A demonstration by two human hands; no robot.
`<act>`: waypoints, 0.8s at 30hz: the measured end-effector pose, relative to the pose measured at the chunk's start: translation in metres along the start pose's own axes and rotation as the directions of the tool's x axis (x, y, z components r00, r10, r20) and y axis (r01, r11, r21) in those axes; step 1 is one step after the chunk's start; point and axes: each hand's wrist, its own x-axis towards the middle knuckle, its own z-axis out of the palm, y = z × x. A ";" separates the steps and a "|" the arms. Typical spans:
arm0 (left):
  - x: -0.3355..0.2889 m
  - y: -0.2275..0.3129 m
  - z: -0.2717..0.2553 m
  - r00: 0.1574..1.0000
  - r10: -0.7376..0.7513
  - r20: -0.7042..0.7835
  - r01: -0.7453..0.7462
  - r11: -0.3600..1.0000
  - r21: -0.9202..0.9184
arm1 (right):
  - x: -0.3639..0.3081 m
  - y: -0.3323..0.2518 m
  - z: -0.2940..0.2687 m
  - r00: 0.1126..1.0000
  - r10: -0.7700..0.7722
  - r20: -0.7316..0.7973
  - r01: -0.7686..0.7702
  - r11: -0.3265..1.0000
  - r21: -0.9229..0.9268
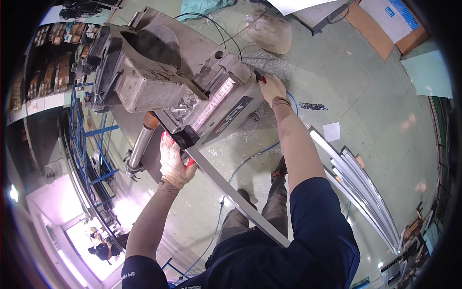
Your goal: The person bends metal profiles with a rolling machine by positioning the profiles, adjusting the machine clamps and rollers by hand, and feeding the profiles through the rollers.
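Observation:
A large grey cutting machine fills the upper left, with a pink-and-white measuring scale along its near edge. My left hand, in a white glove with red palm coating, is closed around the end of a long grey metal profile beside the machine's black corner block. From there the profile slants down toward my body. My right hand, gloved in off-white, grips a dark handle at the machine's right corner; its fingers partly cover the handle.
Long metal profiles lie in a bundle on the floor at right. A blue hose runs across the floor by my feet. A metal cylinder juts from the machine's left side, near a blue frame. Cardboard lies at upper right.

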 end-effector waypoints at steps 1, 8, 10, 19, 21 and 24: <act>0.000 -0.001 0.000 1.000 -0.003 0.002 0.003 1.000 0.002 | 0.001 0.001 0.002 0.999 -0.019 -0.026 0.020 0.999 0.034; 0.000 -0.003 0.002 1.000 -0.004 0.023 0.004 1.000 0.000 | -0.002 0.000 0.014 0.993 0.041 -0.108 -0.022 0.986 0.165; -0.003 -0.004 0.002 0.999 -0.019 0.031 0.018 1.000 0.021 | -0.004 -0.003 0.016 0.991 0.079 -0.108 -0.058 0.982 0.179; 0.002 0.002 -0.001 1.000 0.005 0.015 -0.005 1.000 0.015 | -0.014 -0.005 0.013 0.974 0.048 -0.222 0.021 0.954 0.298; 0.002 0.002 -0.002 1.000 -0.006 0.029 0.006 1.000 0.004 | -0.014 -0.007 0.012 0.974 0.030 -0.223 0.038 0.955 0.294; 0.005 0.003 -0.002 0.999 0.026 0.021 -0.026 1.000 0.013 | -0.010 -0.008 0.009 0.987 0.055 -0.153 -0.023 0.979 0.204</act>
